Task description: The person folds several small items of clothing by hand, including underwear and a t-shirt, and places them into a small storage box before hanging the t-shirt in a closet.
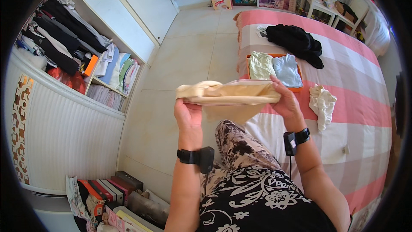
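A pale yellow cloth garment [225,94] is stretched between my two hands in front of my body, its opening spread wide. My left hand [190,114] grips its left end, and my right hand [288,103] grips its right end; some fingers are hidden by the cloth. Just beyond my right hand, an orange box [294,89] on the bed holds a folded light green garment [261,64] and a folded light blue garment [286,67]. A crumpled cream garment [323,106] lies on the bed to the right of the box.
The bed [357,103] has a checked pink, white and grey cover. A black garment [296,42] lies near its far end. An open wardrobe [106,85] with hanging and folded clothes stands at the left. Books and bags [112,196] are at the lower left.
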The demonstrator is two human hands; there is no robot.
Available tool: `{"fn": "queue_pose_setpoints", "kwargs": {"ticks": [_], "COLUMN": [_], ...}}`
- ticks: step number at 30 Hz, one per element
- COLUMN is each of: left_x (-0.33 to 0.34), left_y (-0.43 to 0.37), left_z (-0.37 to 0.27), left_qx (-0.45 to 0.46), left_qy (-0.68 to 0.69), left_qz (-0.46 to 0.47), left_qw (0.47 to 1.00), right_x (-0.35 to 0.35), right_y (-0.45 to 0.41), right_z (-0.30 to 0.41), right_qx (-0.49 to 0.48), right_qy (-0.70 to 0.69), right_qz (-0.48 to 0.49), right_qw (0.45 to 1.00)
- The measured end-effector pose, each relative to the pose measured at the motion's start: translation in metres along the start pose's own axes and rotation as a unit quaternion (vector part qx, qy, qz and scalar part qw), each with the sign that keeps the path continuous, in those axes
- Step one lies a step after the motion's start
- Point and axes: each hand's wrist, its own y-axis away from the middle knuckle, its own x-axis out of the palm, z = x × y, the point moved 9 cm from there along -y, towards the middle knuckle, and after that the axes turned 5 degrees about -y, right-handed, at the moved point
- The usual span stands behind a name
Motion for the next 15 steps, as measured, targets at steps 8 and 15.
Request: {"fn": "queue_pose_setpoints", "kwargs": {"ticks": [8,15], "left_x": [-0.006,0.071], "left_y": [0.003,0.063], "left_z": [-0.008,0.062], "left_qx": [0.112,0.334], "left_qy": [-0.216,-0.753], "left_qz": [-0.103,0.266], "left_qw": [0.964,0.5], "right_x": [-0.055,-0.065], "right_y": [0.004,0.082], "right_z": [0.085,0.141], "right_qx": [-0.136,-0.375], "right_qy": [0.252,0.684], "right_qz": [-0.048,-0.231], "right_qw": [0.957,0.582]}}
